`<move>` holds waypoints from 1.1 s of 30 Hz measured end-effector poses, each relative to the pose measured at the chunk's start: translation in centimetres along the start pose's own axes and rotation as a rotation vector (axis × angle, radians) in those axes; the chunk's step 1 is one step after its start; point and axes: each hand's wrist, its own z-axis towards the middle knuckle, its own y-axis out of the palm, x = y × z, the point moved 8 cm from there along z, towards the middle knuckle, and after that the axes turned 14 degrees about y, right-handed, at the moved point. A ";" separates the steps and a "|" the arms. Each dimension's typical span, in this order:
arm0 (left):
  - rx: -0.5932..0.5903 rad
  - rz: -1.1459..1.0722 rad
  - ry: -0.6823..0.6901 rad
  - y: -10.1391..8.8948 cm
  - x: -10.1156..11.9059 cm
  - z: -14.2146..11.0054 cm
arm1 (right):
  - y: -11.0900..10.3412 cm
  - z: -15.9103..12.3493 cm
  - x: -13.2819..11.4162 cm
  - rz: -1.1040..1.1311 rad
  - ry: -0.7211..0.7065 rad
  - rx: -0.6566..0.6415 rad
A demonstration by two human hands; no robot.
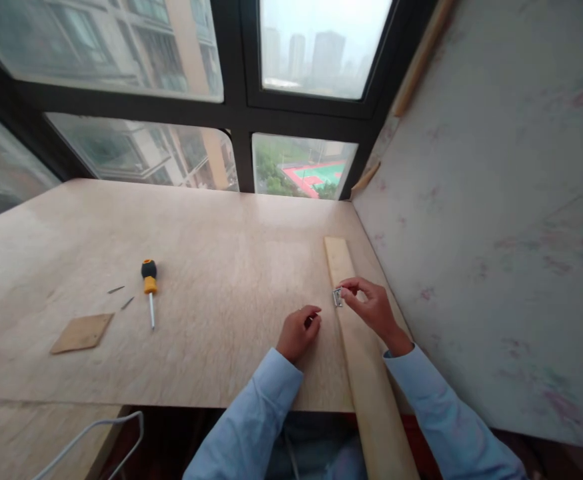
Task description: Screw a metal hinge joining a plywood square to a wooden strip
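Observation:
My right hand (371, 307) pinches a small silvery metal bracket (337, 297) between thumb and fingertips, over the left edge of a long wooden board (366, 360). The board lies lengthwise on the stone-like sill and juts out past its front edge toward me. To the left of the board, my left hand (299, 332) rests on the sill surface with its fingers curled inward. Whether anything is inside those fingers is hidden. The bracket's exact kind is too small to make out.
A screwdriver (149, 285) with a black and yellow handle lies at the left. Beside it are two thin metal bits (127, 303) and a square brown piece (82, 333). A white cable (131, 419) loops at the lower left. The papered wall (496, 267) bounds the right side.

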 end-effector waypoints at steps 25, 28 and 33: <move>0.009 -0.083 -0.079 -0.2 -0.1 -0.2 | 0.3 -1.3 5.3 -0.181 0.145 -0.145; 0.008 -0.082 -0.074 -0.2 -0.1 -0.2 | 0.1 -1.4 5.1 -0.190 0.136 -0.144; 0.014 -0.074 -0.080 -0.3 0.0 -0.1 | 0.0 -1.4 5.3 -0.190 0.158 -0.120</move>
